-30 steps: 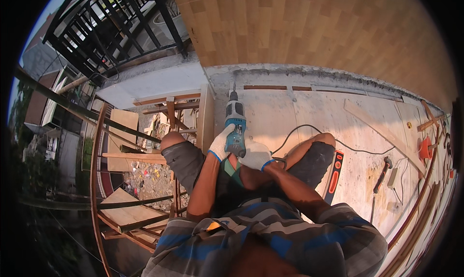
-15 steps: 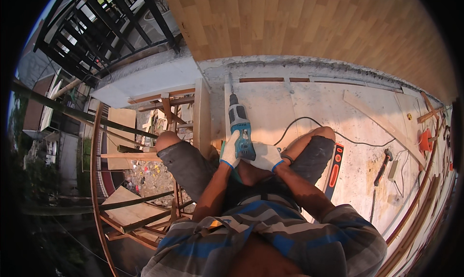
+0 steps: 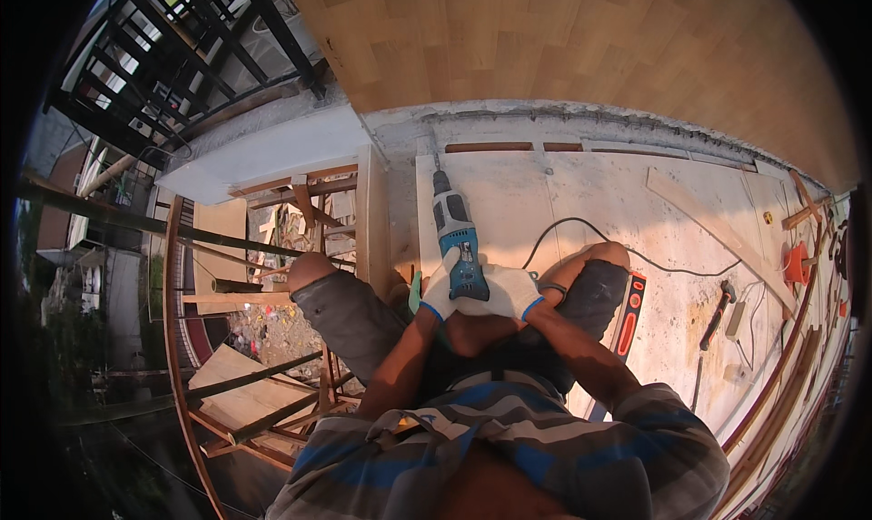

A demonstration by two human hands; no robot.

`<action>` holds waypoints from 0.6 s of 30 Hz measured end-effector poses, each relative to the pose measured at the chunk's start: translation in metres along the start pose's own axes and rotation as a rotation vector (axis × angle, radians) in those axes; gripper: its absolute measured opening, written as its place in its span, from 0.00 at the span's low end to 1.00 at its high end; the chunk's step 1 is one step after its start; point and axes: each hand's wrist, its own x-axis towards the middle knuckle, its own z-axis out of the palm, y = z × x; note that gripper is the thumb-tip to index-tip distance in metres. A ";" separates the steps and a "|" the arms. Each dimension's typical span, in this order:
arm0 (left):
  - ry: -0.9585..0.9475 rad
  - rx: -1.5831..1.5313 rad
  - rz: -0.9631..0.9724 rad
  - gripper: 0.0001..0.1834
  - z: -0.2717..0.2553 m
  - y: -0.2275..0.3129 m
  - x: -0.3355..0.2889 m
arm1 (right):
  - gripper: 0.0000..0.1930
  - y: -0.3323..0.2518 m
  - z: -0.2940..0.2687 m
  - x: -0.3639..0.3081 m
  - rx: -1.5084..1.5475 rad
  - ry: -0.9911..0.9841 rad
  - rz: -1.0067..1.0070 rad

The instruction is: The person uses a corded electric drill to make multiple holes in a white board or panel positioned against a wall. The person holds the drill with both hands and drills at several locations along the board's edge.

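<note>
A teal and grey rotary hammer drill (image 3: 460,247) lies lengthwise before me, pointing away. Its long bit reaches the rough concrete strip (image 3: 400,137) along the foot of the wood-patterned surface; whether the tip is inside the concrete I cannot make out. White gloves with blue cuffs cover both hands. My left hand (image 3: 440,290) is closed on the left side of the drill's rear body. On its other side my right hand (image 3: 510,293) wraps the back end, fingers partly hidden. A black cord (image 3: 627,247) curves off to the right.
White boards (image 3: 581,193) carry a loose plank (image 3: 708,234), a red and black spirit level (image 3: 629,316), a hammer (image 3: 718,316) and an orange bucket (image 3: 797,264). To the left, wooden framing (image 3: 313,202) surrounds an opening over rubble. Black railing (image 3: 209,57) stands at the far left.
The drill and both hands sit slightly further right and lower in view. My grip on the drill stays the same. The surroundings have shifted a little left with the view.
</note>
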 end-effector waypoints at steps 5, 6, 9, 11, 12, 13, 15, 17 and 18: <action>0.160 -0.057 0.022 0.18 -0.013 -0.033 -0.016 | 0.22 0.009 0.015 -0.024 -0.139 -0.033 0.126; 0.150 -0.094 0.022 0.18 -0.019 -0.041 -0.017 | 0.22 0.012 0.018 -0.029 -0.161 -0.024 0.105; 0.170 -0.155 0.044 0.18 -0.030 -0.064 -0.016 | 0.24 0.018 0.024 -0.036 -0.213 -0.016 0.066; 0.237 -0.137 0.044 0.19 -0.013 -0.062 -0.019 | 0.24 0.023 0.024 -0.039 -0.238 -0.033 0.091; 0.272 -0.128 0.049 0.20 -0.010 -0.062 -0.018 | 0.24 0.024 0.023 -0.037 -0.251 -0.038 0.078; 0.278 -0.138 0.031 0.20 -0.009 -0.058 -0.016 | 0.24 0.025 0.021 -0.031 -0.264 -0.044 0.065; 0.288 -0.154 -0.007 0.22 -0.003 -0.048 -0.013 | 0.24 0.032 0.017 -0.019 -0.276 -0.038 0.028; 0.371 -0.097 0.069 0.22 0.012 -0.044 -0.010 | 0.23 0.042 0.015 -0.011 -0.274 -0.016 -0.020; 0.418 -0.071 0.114 0.22 0.016 -0.042 -0.010 | 0.22 0.040 0.017 -0.009 -0.272 -0.017 0.007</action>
